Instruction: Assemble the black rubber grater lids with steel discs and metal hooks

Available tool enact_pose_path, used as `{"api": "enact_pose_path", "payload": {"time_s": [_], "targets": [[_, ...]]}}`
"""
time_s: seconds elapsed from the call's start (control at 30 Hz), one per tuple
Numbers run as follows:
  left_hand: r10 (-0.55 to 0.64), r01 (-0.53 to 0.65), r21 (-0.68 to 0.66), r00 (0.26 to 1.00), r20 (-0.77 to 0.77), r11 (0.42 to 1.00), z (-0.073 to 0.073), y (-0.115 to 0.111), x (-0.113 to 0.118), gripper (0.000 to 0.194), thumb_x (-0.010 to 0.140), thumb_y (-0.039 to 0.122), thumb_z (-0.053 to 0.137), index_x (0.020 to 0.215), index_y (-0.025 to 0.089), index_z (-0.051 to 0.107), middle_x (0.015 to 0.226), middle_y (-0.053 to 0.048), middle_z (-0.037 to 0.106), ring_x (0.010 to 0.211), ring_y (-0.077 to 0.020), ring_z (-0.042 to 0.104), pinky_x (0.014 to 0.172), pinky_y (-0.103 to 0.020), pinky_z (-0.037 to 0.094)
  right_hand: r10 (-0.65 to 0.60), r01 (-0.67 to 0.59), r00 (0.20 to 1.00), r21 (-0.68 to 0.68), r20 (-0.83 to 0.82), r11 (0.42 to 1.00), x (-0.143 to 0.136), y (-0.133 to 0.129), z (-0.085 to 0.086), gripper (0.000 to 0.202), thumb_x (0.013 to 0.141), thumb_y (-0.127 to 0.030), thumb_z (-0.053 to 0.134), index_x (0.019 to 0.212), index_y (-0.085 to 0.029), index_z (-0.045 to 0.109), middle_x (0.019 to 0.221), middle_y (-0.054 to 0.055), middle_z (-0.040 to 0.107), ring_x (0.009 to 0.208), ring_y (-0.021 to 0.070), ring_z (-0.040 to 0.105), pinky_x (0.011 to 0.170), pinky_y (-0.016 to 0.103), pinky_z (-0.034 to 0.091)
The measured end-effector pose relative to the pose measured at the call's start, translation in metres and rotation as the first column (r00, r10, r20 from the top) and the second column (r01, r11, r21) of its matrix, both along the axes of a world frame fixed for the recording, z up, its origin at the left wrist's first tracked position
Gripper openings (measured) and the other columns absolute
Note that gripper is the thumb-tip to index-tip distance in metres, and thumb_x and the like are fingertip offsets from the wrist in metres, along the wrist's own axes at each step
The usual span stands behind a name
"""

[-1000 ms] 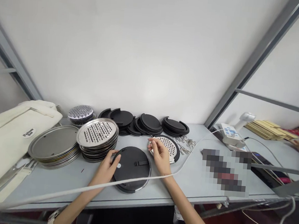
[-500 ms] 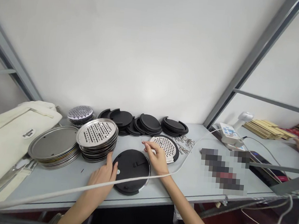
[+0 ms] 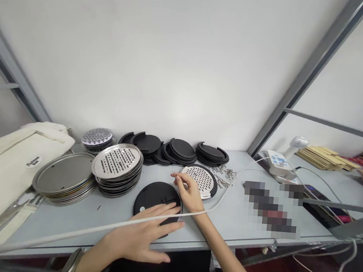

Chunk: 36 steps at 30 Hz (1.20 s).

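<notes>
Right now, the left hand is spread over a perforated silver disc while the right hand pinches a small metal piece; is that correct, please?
Not quite: in the head view, the left hand is spread over a black disc. The right hand does pinch a small metal piece.

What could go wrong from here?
1. The small metal piece, pinched in the right hand, could slip free.
2. The white cable, crossing the left hand and right wrist in this view, might snag.
3. The stacked slotted plates might slide if bumped.
</notes>
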<state>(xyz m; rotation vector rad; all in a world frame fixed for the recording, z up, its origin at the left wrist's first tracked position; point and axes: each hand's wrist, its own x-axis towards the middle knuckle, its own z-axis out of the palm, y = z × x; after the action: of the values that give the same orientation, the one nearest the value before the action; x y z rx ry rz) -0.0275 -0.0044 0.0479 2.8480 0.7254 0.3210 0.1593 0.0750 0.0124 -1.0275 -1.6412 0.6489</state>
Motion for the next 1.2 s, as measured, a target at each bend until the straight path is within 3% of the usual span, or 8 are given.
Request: {"api": "enact_pose_path", "payload": {"time_s": [0.23,0.4,0.5,0.6,0.77,0.9,1.03,1.2], "targets": [[0.131,-0.135,0.110,0.991,0.039,0.985,-0.020,0.005,0.018,0.045,0.091,0.024,0.046,0.136,0.027,0.040,0.146,-0.006,0.033,0.134,-0.0238,0.031,0.108,-0.042,0.034,-0.012,0.010,0.998,0.029,0.054,1.000,0.000,-0.001,0.001,0.027,0.092,-0.031,0.042,0.096,-0.020,0.066,0.086,0.006,0.065,0.079,0.0173,0.060,0.075,0.030,0.048],[0.388,-0.409,0.184,0.911,0.140,0.894,-0.044,0.009,0.035,0.045,0.091,0.019,0.041,0.136,0.019,0.039,0.147,-0.014,0.029,0.136,-0.0282,0.026,0.108,-0.046,0.032,-0.011,0.006,0.995,0.051,0.101,0.999,-0.001,0.000,-0.001,0.025,0.092,-0.029,0.042,0.093,-0.019,0.066,0.082,0.006,0.064,0.078,0.0175,0.060,0.074,0.030,0.047],[0.464,-0.495,0.113,0.858,0.222,0.861,-0.051,0.012,0.041,0.041,0.091,0.022,0.040,0.133,0.018,0.040,0.146,-0.015,0.030,0.136,-0.0286,0.026,0.107,-0.048,0.032,0.009,-0.018,0.990,0.059,0.140,0.998,-0.001,-0.001,-0.001,0.023,0.091,-0.027,0.044,0.093,-0.019,0.066,0.083,0.006,0.064,0.080,0.0176,0.060,0.075,0.029,0.046],[0.531,-0.539,-0.061,0.794,0.297,0.840,-0.047,0.013,0.045,0.037,0.092,0.025,0.038,0.128,0.017,0.040,0.142,-0.015,0.035,0.134,-0.0265,0.029,0.106,-0.049,0.033,0.039,-0.049,0.986,0.057,0.159,0.997,-0.002,-0.002,0.001,0.022,0.091,-0.025,0.045,0.092,-0.020,0.066,0.084,0.005,0.064,0.082,0.0174,0.060,0.076,0.029,0.046],[0.623,-0.503,-0.368,0.641,0.448,0.782,-0.033,0.022,0.047,0.027,0.090,0.020,0.039,0.117,0.020,0.040,0.124,-0.011,0.047,0.120,-0.0204,0.044,0.101,-0.042,0.039,0.059,-0.068,0.986,0.050,0.158,0.996,-0.002,-0.003,0.002,0.022,0.091,-0.024,0.046,0.094,-0.021,0.067,0.085,0.005,0.061,0.083,0.0171,0.058,0.077,0.029,0.046],[0.638,-0.520,-0.382,0.517,0.571,0.764,-0.025,0.042,0.038,0.028,0.088,0.021,0.044,0.115,0.020,0.039,0.116,-0.010,0.048,0.109,-0.0203,0.051,0.095,-0.041,0.042,0.028,-0.042,0.987,0.082,0.161,0.996,0.000,-0.002,0.003,0.022,0.090,-0.025,0.047,0.097,-0.021,0.068,0.084,0.006,0.057,0.083,0.0179,0.056,0.077,0.030,0.045],[0.592,-0.385,-0.454,0.601,0.537,0.803,-0.014,0.061,0.028,0.014,0.089,0.027,0.045,0.100,0.021,0.051,0.100,-0.005,0.055,0.085,-0.0155,0.059,0.075,-0.031,0.050,-0.005,-0.012,0.989,0.115,0.145,0.993,-0.001,-0.002,0.005,0.020,0.089,-0.026,0.051,0.094,-0.020,0.070,0.080,0.006,0.054,0.080,0.0185,0.054,0.074,0.031,0.045],[0.598,-0.299,-0.535,0.568,0.566,0.790,-0.014,0.074,0.024,0.011,0.086,0.027,0.051,0.085,0.018,0.057,0.083,-0.002,0.060,0.074,-0.0143,0.062,0.071,-0.027,0.050,-0.020,0.013,0.997,0.091,0.080,0.996,-0.001,-0.001,0.003,0.015,0.087,-0.027,0.055,0.093,-0.020,0.067,0.077,0.003,0.055,0.076,0.0166,0.055,0.073,0.030,0.044]]}}
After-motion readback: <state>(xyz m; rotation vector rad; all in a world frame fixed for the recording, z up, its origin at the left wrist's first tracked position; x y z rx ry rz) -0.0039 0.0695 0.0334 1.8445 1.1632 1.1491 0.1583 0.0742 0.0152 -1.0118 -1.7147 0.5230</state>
